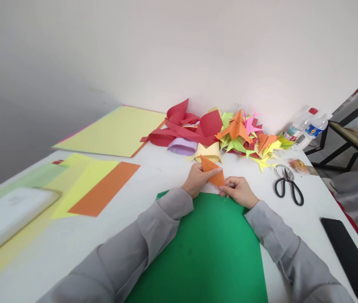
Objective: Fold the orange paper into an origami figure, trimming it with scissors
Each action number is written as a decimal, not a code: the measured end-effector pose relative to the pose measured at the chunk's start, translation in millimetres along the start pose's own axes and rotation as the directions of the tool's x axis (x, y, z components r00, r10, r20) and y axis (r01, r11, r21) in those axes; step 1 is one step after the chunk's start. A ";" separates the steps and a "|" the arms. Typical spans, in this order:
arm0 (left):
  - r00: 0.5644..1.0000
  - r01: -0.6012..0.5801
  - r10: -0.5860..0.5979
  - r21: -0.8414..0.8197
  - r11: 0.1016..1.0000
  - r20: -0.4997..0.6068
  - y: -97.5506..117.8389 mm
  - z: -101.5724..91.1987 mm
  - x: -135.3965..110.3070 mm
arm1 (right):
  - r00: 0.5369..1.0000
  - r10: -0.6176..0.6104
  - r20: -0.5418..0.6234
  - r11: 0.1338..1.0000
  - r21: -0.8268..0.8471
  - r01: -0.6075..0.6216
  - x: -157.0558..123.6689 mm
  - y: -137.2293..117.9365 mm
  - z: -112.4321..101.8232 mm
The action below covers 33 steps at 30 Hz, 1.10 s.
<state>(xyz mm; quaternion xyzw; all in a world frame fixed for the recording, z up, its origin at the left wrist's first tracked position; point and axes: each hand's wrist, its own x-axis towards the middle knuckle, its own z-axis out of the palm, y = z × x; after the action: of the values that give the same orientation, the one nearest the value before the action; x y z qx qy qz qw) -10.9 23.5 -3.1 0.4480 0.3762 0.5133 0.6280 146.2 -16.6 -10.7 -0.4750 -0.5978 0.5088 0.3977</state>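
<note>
Between my two hands is a small folded orange paper (pixel 213 170), pointed at its upper left and lower right. My left hand (pixel 197 179) grips its left side, with the thumb laid across the front. Its lower right corner is pinched by the fingers of my right hand (pixel 238 190). Both hands are just above the far edge of a large green paper sheet (pixel 204 248), which spreads toward me under my forearms. Part of the orange paper is covered by my fingers.
Behind my hands lie red paper loops (pixel 179 128) and a heap of folded paper pieces (pixel 238 130). Black-handled scissors (pixel 287 185), a black phone-like slab (pixel 351 256) and plastic bottles (pixel 308 128) are on the right. Orange (pixel 104 189) and yellow sheets (pixel 112 130) lie left, beside a white box-like object (pixel 11 221).
</note>
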 end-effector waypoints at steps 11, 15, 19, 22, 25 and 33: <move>0.989 0.020 -0.052 -0.221 0.975 -0.141 5.7 -10.8 14.7 | 0.999 0.028 0.044 0.998 -0.057 -0.026 0.1 -0.5 -1.2; 0.997 0.009 -0.020 -0.156 0.988 -0.072 4.8 -7.0 11.2 | 0.999 0.025 0.022 0.999 -0.046 -0.024 -0.3 0.2 -1.2; 0.999 0.036 -0.037 -0.088 0.995 -0.016 2.4 -5.8 8.5 | 0.999 0.004 0.045 0.998 -0.068 -0.001 -1.5 -0.7 -0.4; 0.998 0.055 -0.054 -0.054 0.997 0.027 0.3 -6.1 7.2 | 0.999 -0.035 0.033 0.997 -0.064 0.037 -1.6 -1.0 -0.1; 0.993 0.048 -0.050 0.013 0.999 0.107 -1.6 -6.1 5.3 | 0.999 -0.048 0.012 0.997 -0.058 0.049 -0.8 -0.7 -0.1; 0.983 -0.008 -0.006 0.078 0.997 0.186 -2.2 -5.9 3.0 | 0.998 -0.057 -0.005 0.995 -0.082 0.056 -0.1 3.1 0.0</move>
<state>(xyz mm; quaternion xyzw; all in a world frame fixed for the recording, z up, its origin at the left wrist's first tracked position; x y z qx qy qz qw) -15.1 27.3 -7.2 0.5184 0.3354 0.4544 0.6421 146.7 -16.6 -13.7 -0.4758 -0.6299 0.4705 0.3944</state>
